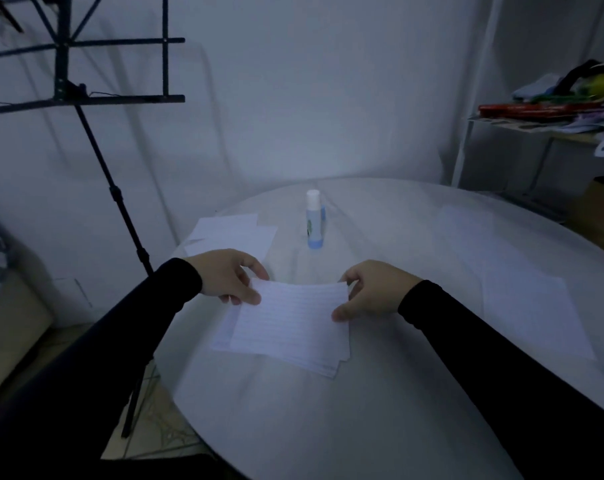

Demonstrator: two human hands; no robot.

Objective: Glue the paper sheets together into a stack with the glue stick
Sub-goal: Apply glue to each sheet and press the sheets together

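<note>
A lined paper sheet [293, 317] is held by both hands just above a small stack of sheets [328, 365] on the round white table [380, 410]. My left hand [229, 277] pinches the sheet's upper left corner. My right hand [369, 292] grips its right edge between thumb and fingers. The sheet sits slightly askew over the stack. A glue stick [314, 220] with a white cap and blue base stands upright behind the sheet, apart from both hands. Loose sheets [231, 233] lie at the table's far left.
More white paper [532, 306] lies flat on the table's right side. A black music stand [86, 98] rises at the left beside the table. A cluttered shelf [553, 112] is at the far right. The wall is close behind the table.
</note>
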